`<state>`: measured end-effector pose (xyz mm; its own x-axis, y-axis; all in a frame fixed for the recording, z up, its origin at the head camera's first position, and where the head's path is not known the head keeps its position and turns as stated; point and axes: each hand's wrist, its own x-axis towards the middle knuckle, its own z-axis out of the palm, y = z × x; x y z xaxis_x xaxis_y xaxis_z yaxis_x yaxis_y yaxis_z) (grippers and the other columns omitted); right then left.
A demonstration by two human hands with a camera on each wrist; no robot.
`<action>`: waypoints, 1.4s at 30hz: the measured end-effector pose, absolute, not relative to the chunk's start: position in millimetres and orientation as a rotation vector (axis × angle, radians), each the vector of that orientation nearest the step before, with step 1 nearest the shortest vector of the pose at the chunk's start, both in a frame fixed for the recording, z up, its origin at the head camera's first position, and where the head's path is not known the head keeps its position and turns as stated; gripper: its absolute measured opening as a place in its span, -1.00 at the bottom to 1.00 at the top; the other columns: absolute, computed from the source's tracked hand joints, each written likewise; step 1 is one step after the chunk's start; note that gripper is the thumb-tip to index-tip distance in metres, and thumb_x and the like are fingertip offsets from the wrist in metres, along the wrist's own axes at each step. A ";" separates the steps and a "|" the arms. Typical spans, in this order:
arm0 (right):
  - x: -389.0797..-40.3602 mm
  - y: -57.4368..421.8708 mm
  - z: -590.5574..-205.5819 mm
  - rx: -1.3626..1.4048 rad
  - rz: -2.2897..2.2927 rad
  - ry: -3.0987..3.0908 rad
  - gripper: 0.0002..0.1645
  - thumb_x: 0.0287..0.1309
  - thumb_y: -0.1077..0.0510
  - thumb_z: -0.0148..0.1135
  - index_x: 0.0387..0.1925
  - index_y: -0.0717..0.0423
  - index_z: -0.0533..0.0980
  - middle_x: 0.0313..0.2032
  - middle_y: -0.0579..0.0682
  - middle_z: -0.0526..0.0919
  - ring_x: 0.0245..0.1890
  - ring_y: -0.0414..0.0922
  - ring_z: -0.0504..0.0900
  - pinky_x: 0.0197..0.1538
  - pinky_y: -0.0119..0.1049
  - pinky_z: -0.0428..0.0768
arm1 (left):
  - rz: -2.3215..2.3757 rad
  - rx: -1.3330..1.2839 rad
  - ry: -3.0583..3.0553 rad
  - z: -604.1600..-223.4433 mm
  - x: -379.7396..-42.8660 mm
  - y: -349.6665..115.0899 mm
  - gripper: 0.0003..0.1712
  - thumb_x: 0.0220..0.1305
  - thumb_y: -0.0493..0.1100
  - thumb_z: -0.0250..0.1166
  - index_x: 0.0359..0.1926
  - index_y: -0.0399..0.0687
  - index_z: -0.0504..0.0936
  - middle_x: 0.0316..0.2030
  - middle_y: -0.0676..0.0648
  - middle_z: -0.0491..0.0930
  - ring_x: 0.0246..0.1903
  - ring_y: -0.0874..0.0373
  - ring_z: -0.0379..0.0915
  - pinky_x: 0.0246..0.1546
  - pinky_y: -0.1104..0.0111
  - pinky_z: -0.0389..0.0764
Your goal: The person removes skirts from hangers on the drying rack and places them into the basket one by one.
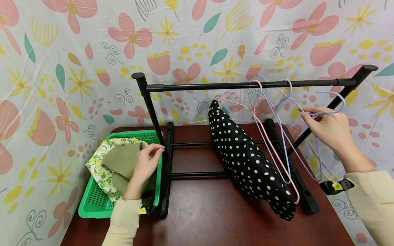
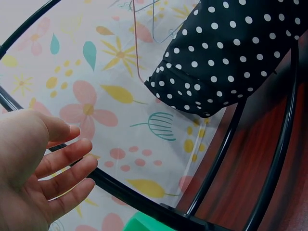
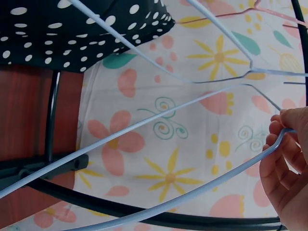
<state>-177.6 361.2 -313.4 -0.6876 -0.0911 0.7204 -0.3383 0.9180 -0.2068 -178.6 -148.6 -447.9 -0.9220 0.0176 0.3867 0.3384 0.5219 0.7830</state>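
My right hand (image 1: 329, 128) pinches a pale lavender hanger (image 3: 192, 190) at its neck, to the right of the rack, with the hook lifted clear of the bar. My left hand (image 1: 147, 162) hovers by the rack's left post, over the basket's right side; its fingers are loosely bent and hold nothing. On the black rack (image 1: 200, 86) hangs a pink hanger (image 1: 278, 153) bearing a black cloth with white dots (image 1: 246, 157). Beside it other pale blue hangers (image 1: 281, 133) hang bare from the bar.
A green basket (image 1: 95, 210) stands left of the rack, holding a lemon-print cloth (image 1: 96, 171) and an olive cloth (image 1: 123, 159). The rack's black feet (image 1: 167, 191) rest on the dark red-brown table (image 1: 197, 222). A flower-print curtain (image 1: 184, 30) stands close behind.
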 end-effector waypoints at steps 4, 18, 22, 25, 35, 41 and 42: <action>-182.9 355.3 -304.9 0.305 0.343 -2.370 -0.72 0.10 0.10 0.19 -0.27 0.22 0.67 -0.68 0.14 0.60 -0.86 -0.53 0.08 -0.76 -0.38 0.05 | -1.359 -0.302 -2.429 -448.8 -179.0 -148.4 -0.86 0.28 -0.20 0.17 -0.25 0.08 0.65 -0.32 0.05 0.64 -0.40 0.24 0.48 -0.40 0.41 0.49; -204.3 348.4 -291.3 0.259 0.299 -2.497 -0.64 0.14 0.06 0.11 -0.42 0.27 0.67 -0.77 0.08 0.55 -0.88 -0.46 0.09 -0.75 -0.32 0.13 | -1.389 -0.323 -2.375 -456.3 -183.0 -143.1 -0.87 0.26 -0.22 0.18 -0.26 0.03 0.66 -0.35 0.03 0.66 -0.41 0.23 0.52 -0.40 0.43 0.52; -209.3 346.4 -289.0 0.223 0.306 -2.543 -0.62 0.17 0.04 0.08 -0.30 0.26 0.66 -0.76 0.08 0.55 -0.88 -0.35 0.15 -0.75 -0.29 0.13 | -1.390 -0.327 -2.370 -458.3 -183.3 -140.5 -0.87 0.26 -0.21 0.18 -0.26 0.04 0.66 -0.36 0.04 0.66 -0.44 0.24 0.51 -0.44 0.42 0.50; -212.1 344.1 -287.8 0.191 0.313 -2.572 -0.61 0.18 0.02 0.07 -0.24 0.25 0.65 -0.77 0.07 0.53 -0.86 -0.23 0.19 -0.75 -0.28 0.12 | -1.405 -0.324 -2.363 -458.8 -182.4 -137.9 -0.86 0.26 -0.21 0.17 -0.26 0.06 0.66 -0.36 0.04 0.65 -0.45 0.24 0.49 -0.45 0.40 0.47; -218.0 344.7 -291.8 0.169 0.326 -2.623 -0.61 0.17 0.01 0.09 -0.19 0.20 0.65 -0.91 -0.16 0.37 -0.86 -0.12 0.16 -0.74 -0.25 0.11 | -1.419 -0.320 -2.369 -463.2 -181.5 -129.6 -0.85 0.27 -0.24 0.16 -0.25 -0.03 0.66 -0.34 0.03 0.65 -0.42 0.22 0.52 -0.41 0.36 0.51; -218.8 345.8 -292.5 0.148 0.341 -2.647 -0.61 0.16 0.00 0.10 -0.19 0.21 0.64 -0.91 -0.18 0.37 -0.82 -0.08 0.23 -0.74 -0.24 0.12 | -1.452 -0.296 -2.364 -467.2 -183.6 -125.6 -0.86 0.25 -0.27 0.16 -0.28 -0.05 0.66 -0.37 0.02 0.66 -0.41 0.21 0.56 -0.40 0.39 0.54; -219.0 345.7 -292.5 0.140 0.344 -2.652 -0.60 0.16 -0.01 0.11 -0.20 0.21 0.65 -0.89 -0.14 0.40 -0.81 -0.07 0.25 -0.74 -0.23 0.13 | -1.456 -0.292 -2.364 -467.7 -183.9 -124.9 -0.86 0.25 -0.27 0.17 -0.28 -0.06 0.67 -0.37 0.02 0.66 -0.40 0.21 0.57 -0.41 0.40 0.54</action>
